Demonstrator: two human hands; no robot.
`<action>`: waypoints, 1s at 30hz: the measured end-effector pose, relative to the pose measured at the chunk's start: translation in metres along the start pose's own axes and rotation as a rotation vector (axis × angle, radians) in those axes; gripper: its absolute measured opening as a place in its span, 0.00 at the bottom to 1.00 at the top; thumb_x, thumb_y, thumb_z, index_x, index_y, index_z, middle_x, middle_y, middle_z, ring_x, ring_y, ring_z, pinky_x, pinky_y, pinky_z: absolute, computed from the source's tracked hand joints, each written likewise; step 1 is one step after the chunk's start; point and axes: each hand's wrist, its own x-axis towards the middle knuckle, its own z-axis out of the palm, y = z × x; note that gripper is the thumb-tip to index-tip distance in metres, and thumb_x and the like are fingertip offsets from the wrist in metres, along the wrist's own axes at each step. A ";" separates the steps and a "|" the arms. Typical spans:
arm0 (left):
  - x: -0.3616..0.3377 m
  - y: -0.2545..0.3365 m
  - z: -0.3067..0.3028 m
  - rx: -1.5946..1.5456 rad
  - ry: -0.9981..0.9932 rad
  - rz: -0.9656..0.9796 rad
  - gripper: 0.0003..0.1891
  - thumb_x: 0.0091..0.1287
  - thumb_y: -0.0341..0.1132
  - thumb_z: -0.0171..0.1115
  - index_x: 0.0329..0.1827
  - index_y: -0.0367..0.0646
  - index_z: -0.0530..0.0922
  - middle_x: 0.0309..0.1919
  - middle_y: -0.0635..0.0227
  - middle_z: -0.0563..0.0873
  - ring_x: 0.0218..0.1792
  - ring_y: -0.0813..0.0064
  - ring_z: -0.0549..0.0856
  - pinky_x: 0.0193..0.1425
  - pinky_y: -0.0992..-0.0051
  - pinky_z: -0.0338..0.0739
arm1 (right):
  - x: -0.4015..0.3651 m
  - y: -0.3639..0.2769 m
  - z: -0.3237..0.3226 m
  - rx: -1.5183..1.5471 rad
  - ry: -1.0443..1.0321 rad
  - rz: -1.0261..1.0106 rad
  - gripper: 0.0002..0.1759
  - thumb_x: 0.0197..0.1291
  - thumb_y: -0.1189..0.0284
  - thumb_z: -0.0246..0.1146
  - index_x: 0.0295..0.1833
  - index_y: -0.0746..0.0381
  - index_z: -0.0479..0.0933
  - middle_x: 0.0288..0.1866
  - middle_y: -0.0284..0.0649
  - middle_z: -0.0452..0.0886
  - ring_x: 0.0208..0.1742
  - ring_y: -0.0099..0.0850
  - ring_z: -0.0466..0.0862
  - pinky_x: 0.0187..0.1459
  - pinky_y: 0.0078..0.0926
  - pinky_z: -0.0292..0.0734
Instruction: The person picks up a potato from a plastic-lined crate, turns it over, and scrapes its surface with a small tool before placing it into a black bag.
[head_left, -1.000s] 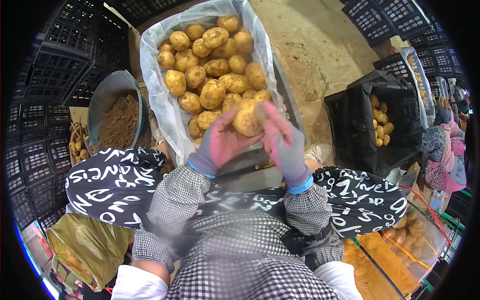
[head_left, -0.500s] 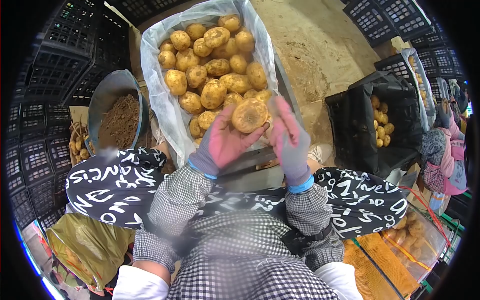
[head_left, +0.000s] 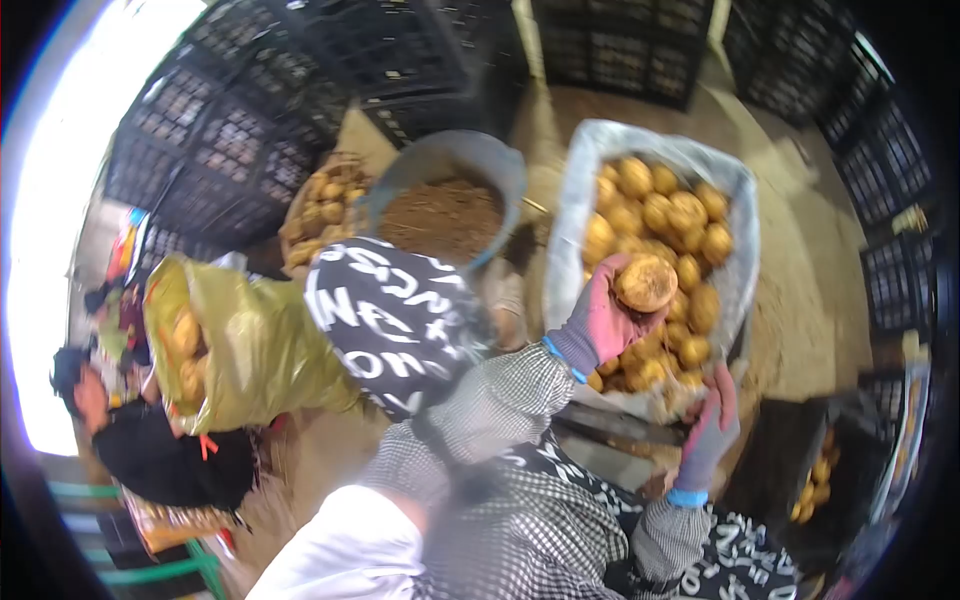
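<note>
My left hand (head_left: 605, 322), in a pink and grey glove, holds a round yellow potato (head_left: 646, 282) raised over a plastic-lined crate (head_left: 585, 195) full of potatoes. My right hand (head_left: 712, 425), gloved the same way, hangs lower at the crate's near edge with its fingers loosely apart and nothing in it. Checked sleeves and a black apron with white lettering (head_left: 385, 320) cover my arms and knee.
A grey tub of brown soil (head_left: 445, 210) stands left of the crate, a basket of small potatoes (head_left: 320, 205) beyond it. A yellow-green bag of potatoes (head_left: 225, 345) lies at left. Black crates are stacked behind; another holds potatoes (head_left: 815, 480) at right. A person (head_left: 100, 400) crouches far left.
The view has swung sharply to the left and is blurred. My right hand has let go of the potato and dropped down; my left hand alone now holds it.
</note>
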 end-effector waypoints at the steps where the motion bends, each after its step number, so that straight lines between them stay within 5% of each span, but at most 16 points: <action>1: -0.002 0.019 0.013 0.003 0.055 0.180 0.25 0.72 0.49 0.53 0.62 0.38 0.73 0.55 0.52 0.82 0.52 0.52 0.84 0.47 0.63 0.87 | 0.004 0.003 -0.001 -0.032 -0.011 0.004 0.21 0.74 0.68 0.52 0.68 0.63 0.74 0.51 0.39 0.83 0.27 0.13 0.71 0.27 0.13 0.70; 2: -0.017 0.046 0.042 -0.137 0.205 0.196 0.22 0.72 0.47 0.53 0.58 0.37 0.74 0.49 0.55 0.83 0.50 0.56 0.85 0.47 0.64 0.87 | 0.005 0.005 -0.001 -0.015 -0.007 0.024 0.21 0.74 0.68 0.52 0.67 0.64 0.74 0.51 0.39 0.83 0.27 0.14 0.71 0.27 0.13 0.70; 4: -0.012 0.112 0.020 -0.115 0.096 0.431 0.20 0.71 0.46 0.53 0.53 0.36 0.76 0.46 0.57 0.83 0.47 0.60 0.85 0.47 0.65 0.87 | 0.012 0.003 0.003 -0.003 -0.010 0.040 0.21 0.74 0.67 0.52 0.67 0.64 0.73 0.52 0.40 0.83 0.27 0.14 0.72 0.26 0.13 0.70; 5: -0.028 0.149 0.031 -0.138 0.146 0.420 0.15 0.63 0.46 0.58 0.43 0.45 0.77 0.38 0.67 0.83 0.39 0.66 0.86 0.39 0.66 0.88 | 0.013 -0.001 0.003 -0.003 -0.013 0.040 0.21 0.74 0.67 0.52 0.67 0.64 0.73 0.52 0.40 0.83 0.27 0.14 0.72 0.26 0.13 0.70; 10: -0.124 0.329 0.058 -0.114 0.504 1.139 0.22 0.67 0.48 0.61 0.56 0.41 0.75 0.51 0.60 0.83 0.54 0.62 0.82 0.57 0.64 0.79 | 0.009 0.001 0.007 0.097 0.016 -0.024 0.19 0.72 0.69 0.54 0.63 0.65 0.77 0.52 0.38 0.84 0.25 0.14 0.72 0.25 0.13 0.69; 14: -0.137 0.363 0.056 0.089 0.440 0.948 0.27 0.70 0.42 0.59 0.65 0.32 0.68 0.64 0.46 0.73 0.68 0.49 0.71 0.70 0.44 0.70 | 0.006 -0.014 0.012 0.182 0.048 0.125 0.18 0.70 0.72 0.57 0.62 0.64 0.78 0.43 0.33 0.85 0.24 0.14 0.72 0.25 0.14 0.69; 15: -0.123 0.304 0.096 0.141 0.636 0.999 0.26 0.71 0.39 0.58 0.68 0.34 0.67 0.63 0.48 0.74 0.68 0.50 0.71 0.72 0.48 0.70 | 0.004 -0.021 0.012 0.184 0.068 0.072 0.19 0.70 0.74 0.57 0.64 0.64 0.77 0.43 0.34 0.84 0.24 0.14 0.72 0.26 0.14 0.70; 16: -0.106 0.284 0.082 0.364 0.459 0.894 0.24 0.71 0.37 0.58 0.67 0.35 0.68 0.61 0.50 0.75 0.67 0.53 0.73 0.71 0.52 0.72 | 0.003 -0.022 0.011 0.202 0.078 -0.002 0.21 0.72 0.75 0.55 0.68 0.65 0.72 0.50 0.39 0.82 0.25 0.12 0.71 0.24 0.10 0.66; 20: -0.040 0.142 0.052 1.331 -0.080 0.413 0.25 0.69 0.35 0.61 0.68 0.38 0.70 0.53 0.64 0.82 0.56 0.73 0.82 0.61 0.73 0.76 | 0.002 -0.041 -0.006 0.206 0.183 -0.008 0.22 0.71 0.73 0.57 0.68 0.65 0.72 0.52 0.43 0.83 0.28 0.16 0.77 0.27 0.11 0.73; 21: -0.017 0.111 0.022 1.390 -0.097 0.251 0.28 0.66 0.37 0.63 0.68 0.40 0.71 0.54 0.60 0.82 0.55 0.71 0.81 0.59 0.73 0.75 | 0.002 -0.041 -0.008 0.232 0.189 0.001 0.22 0.71 0.73 0.57 0.68 0.65 0.72 0.52 0.44 0.83 0.28 0.16 0.78 0.27 0.12 0.73; 22: 0.002 0.069 0.026 1.871 -0.008 0.211 0.31 0.63 0.40 0.64 0.70 0.41 0.70 0.59 0.53 0.80 0.58 0.63 0.81 0.63 0.68 0.74 | 0.002 -0.041 -0.011 0.256 0.196 0.013 0.22 0.71 0.72 0.57 0.68 0.65 0.72 0.52 0.44 0.83 0.27 0.16 0.78 0.27 0.12 0.74; 24: 0.036 0.016 -0.004 2.333 -0.087 0.339 0.36 0.63 0.46 0.64 0.73 0.42 0.66 0.65 0.48 0.76 0.62 0.53 0.79 0.66 0.62 0.73 | 0.003 -0.033 -0.020 0.300 0.215 0.038 0.22 0.71 0.72 0.57 0.68 0.65 0.72 0.52 0.45 0.84 0.26 0.17 0.79 0.26 0.13 0.74; 26: 0.055 -0.038 0.001 2.278 -0.159 -0.012 0.38 0.63 0.48 0.63 0.75 0.42 0.63 0.67 0.46 0.73 0.65 0.51 0.77 0.67 0.61 0.73 | 0.005 -0.028 -0.027 0.292 0.244 0.046 0.22 0.72 0.71 0.57 0.68 0.65 0.72 0.52 0.44 0.84 0.26 0.17 0.79 0.26 0.13 0.74; 29: 0.083 -0.108 -0.032 2.304 -0.290 -0.141 0.39 0.63 0.47 0.64 0.76 0.42 0.62 0.66 0.47 0.75 0.65 0.53 0.77 0.66 0.62 0.73 | 0.002 -0.022 -0.034 0.336 0.277 0.060 0.21 0.71 0.71 0.58 0.67 0.65 0.73 0.51 0.42 0.84 0.26 0.16 0.79 0.26 0.13 0.73; 30: 0.096 -0.124 -0.043 2.342 -0.142 -0.099 0.40 0.61 0.45 0.68 0.75 0.41 0.62 0.62 0.49 0.79 0.58 0.57 0.83 0.60 0.64 0.78 | 0.002 -0.018 -0.036 0.349 0.278 0.076 0.21 0.71 0.71 0.58 0.67 0.65 0.74 0.50 0.42 0.84 0.26 0.16 0.78 0.26 0.13 0.73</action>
